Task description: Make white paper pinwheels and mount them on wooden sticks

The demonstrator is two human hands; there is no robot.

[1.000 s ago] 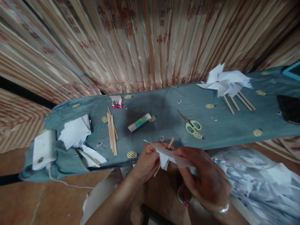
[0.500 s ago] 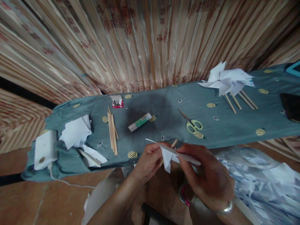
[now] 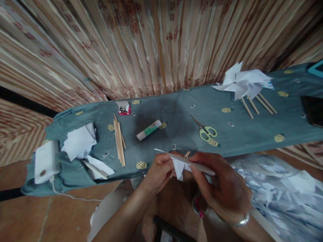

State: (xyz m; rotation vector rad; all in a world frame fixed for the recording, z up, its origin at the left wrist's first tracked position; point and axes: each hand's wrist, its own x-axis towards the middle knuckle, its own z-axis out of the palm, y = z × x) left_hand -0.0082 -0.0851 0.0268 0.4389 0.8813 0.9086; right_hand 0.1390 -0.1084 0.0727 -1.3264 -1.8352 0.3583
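Note:
Over the near edge of the table, a white paper pinwheel (image 3: 178,168) is held between both hands, its blades seen nearly edge-on. My left hand (image 3: 161,169) is closed round the wooden stick (image 3: 187,154) behind the paper; most of that stick is hidden. With thumb and forefinger, my right hand (image 3: 219,178) pinches the pinwheel close to its centre. Whether a pin sits under those fingertips cannot be made out. Beyond the hands lie green-handled scissors (image 3: 208,132) and a green and white glue stick (image 3: 148,130).
Several wooden sticks (image 3: 119,143), an opened red box of pins (image 3: 124,109) and stacked white paper (image 3: 79,141) lie on the left. A white device with a cable (image 3: 46,162) is at the left end. Finished pinwheels (image 3: 242,82) rest at the back right. A bag of paper scraps (image 3: 285,188) stands below.
Both hands keep their hold on the pinwheel, with hardly any movement. The whole view has shifted slightly, so the table's things appear a little further left and up.

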